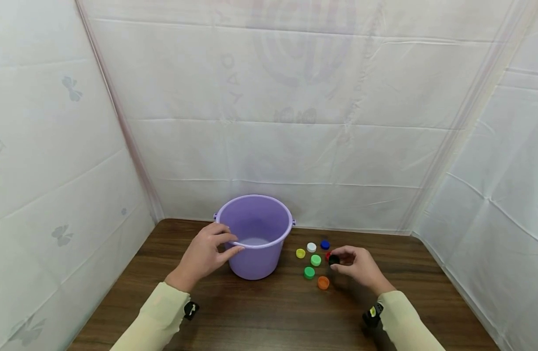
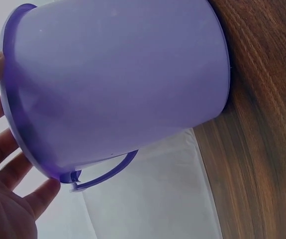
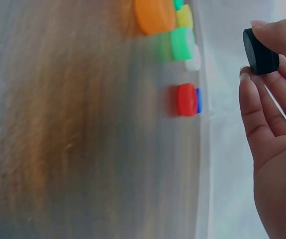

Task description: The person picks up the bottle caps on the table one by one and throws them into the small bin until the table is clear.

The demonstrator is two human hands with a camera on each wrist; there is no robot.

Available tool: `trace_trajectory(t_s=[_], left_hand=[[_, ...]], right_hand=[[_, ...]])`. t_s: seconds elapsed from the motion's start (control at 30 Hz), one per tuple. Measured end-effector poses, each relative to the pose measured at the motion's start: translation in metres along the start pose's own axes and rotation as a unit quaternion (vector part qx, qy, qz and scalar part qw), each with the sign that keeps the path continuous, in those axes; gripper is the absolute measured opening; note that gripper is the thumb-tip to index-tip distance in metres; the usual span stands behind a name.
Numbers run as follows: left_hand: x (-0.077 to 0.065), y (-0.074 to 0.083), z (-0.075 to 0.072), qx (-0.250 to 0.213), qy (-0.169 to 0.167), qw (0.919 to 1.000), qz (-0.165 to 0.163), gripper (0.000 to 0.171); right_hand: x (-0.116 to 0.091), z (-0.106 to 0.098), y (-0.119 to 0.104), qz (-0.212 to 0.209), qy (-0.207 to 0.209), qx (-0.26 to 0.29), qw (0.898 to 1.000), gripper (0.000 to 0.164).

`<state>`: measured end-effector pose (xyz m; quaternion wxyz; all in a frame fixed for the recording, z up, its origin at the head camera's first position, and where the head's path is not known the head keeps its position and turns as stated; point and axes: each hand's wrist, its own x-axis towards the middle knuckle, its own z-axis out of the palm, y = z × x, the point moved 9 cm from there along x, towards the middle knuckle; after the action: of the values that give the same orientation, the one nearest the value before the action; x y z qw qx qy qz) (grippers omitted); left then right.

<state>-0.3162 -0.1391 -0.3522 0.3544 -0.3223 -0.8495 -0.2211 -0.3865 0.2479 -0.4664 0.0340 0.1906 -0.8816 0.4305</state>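
Observation:
A purple bucket [image 1: 256,263] stands upright on the wooden table, its inside bare to the bottom. My left hand [image 1: 203,251] grips the near-left rim, thumb outside and fingers over the edge. The left wrist view shows the bucket's wall [image 2: 123,74] and its handle [image 2: 110,174] hanging down at the side. My right hand [image 1: 360,267] pinches a black bottle cap [image 3: 262,54] between thumb and fingertips, raised above the table. Behind that cap, a red cap [image 3: 186,99] lies on the tabletop, partly hidden in the head view.
Right of the bucket lie several loose caps: yellow [image 1: 300,253], white [image 1: 311,247], blue [image 1: 325,244], light green [image 1: 315,260], green [image 1: 309,272] and orange [image 1: 323,282]. White sheeting [image 1: 295,146] walls in the table [image 1: 260,317] at the back and both sides.

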Motion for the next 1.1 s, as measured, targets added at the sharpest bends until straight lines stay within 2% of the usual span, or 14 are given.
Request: trace_trajectory(t_s=[0.53, 0.73, 1.1], left_hand=[[0.0, -0.002, -0.001, 0.005, 0.017, 0.9997, 0.015, 0.024], [0.001, -0.002, -0.001, 0.002, 0.014, 0.9997, 0.02, 0.023], [0.002, -0.003, 0.0, -0.005, 0.004, 0.9998, 0.021, 0.021]], right_hand=[[0.014, -0.009, -0.05, -0.039, 0.027, 0.059, 0.997, 0.033], [0.019, -0.011, -0.069, -0.056, 0.042, 0.053, 0.996, 0.032], [0.028, -0.012, -0.087, -0.049, 0.051, 0.066, 0.995, 0.031]])
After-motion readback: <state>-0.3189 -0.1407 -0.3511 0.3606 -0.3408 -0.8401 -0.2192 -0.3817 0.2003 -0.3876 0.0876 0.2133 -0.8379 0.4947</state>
